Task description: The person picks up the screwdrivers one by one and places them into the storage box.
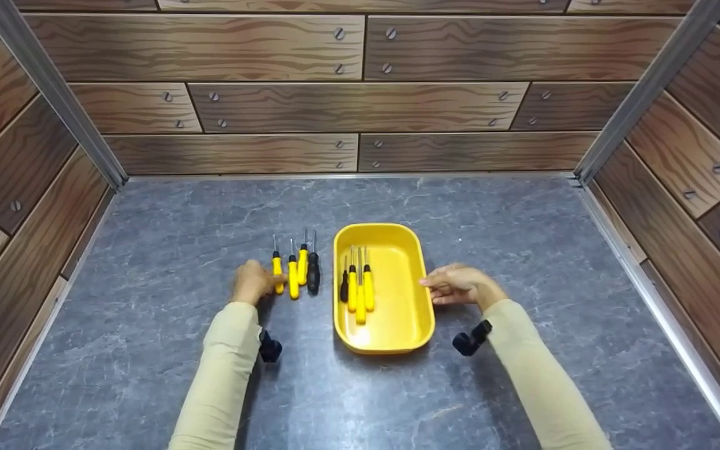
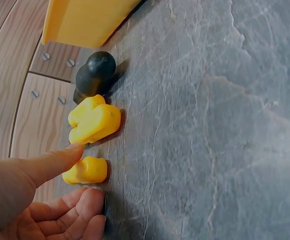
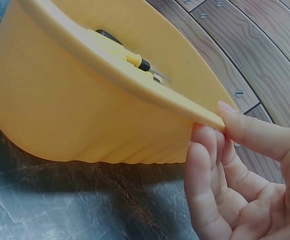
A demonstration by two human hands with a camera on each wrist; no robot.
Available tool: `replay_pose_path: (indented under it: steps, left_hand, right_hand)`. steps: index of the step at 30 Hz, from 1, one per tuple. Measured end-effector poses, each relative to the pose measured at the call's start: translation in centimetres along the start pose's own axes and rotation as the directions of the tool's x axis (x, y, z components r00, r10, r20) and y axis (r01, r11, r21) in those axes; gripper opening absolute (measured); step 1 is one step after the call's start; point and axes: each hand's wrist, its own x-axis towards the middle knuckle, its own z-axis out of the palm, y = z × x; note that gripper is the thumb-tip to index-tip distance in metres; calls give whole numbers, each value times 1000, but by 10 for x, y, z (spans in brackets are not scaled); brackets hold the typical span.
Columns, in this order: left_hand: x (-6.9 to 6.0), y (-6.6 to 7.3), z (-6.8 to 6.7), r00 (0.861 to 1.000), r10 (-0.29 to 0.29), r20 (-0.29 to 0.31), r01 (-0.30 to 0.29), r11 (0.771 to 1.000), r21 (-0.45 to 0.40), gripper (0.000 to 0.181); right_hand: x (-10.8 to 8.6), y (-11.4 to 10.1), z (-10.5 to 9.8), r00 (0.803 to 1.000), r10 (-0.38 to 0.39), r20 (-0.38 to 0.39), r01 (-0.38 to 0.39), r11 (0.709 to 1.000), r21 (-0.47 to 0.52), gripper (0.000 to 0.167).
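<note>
Well, yel. rnd.-cornered bin [image 1: 400, 306]

2 forearms [image 1: 225, 369] extended, left grip [image 1: 252, 282] bent-fingered, right grip [image 1: 462, 285] pinching

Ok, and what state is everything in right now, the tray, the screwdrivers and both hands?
Yellow tray: upright, open-topped
Three yellow screwdrivers in the tray: lying, shafts pointing away from the person
Black screwdriver in the tray: lying along the left side
Leftmost yellow screwdriver: outside the tray, grip unclear
Other two yellow screwdrivers: lying loose
Black screwdriver outside: lying loose
Left hand: at the leftmost screwdriver
Right hand: pinching the tray's rim
</note>
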Motion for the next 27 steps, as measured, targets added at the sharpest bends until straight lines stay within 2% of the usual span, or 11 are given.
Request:
replay_pose_path:
  steps: [8, 13, 21, 27]
  left_hand:
    - [0, 2, 3, 999, 5, -35, -4, 1000, 9, 40]
    - [0, 2, 3, 999, -2, -36, 2, 1000, -2, 36]
    - [-1, 1, 0, 998, 37, -44, -37, 999, 6, 25]
    - [0, 0, -1, 998, 49, -30, -48, 999, 23, 23]
  right_hand:
    - [1, 1, -2, 999, -16, 51, 16, 1000, -4, 15]
    - [2, 1, -2, 999, -12, 43, 12, 1000, -1, 12]
    - [3, 2, -2, 1000, -6, 22, 6, 1000, 3, 13]
    - [4, 2, -2, 1000, -5, 15, 5, 1000, -3, 11]
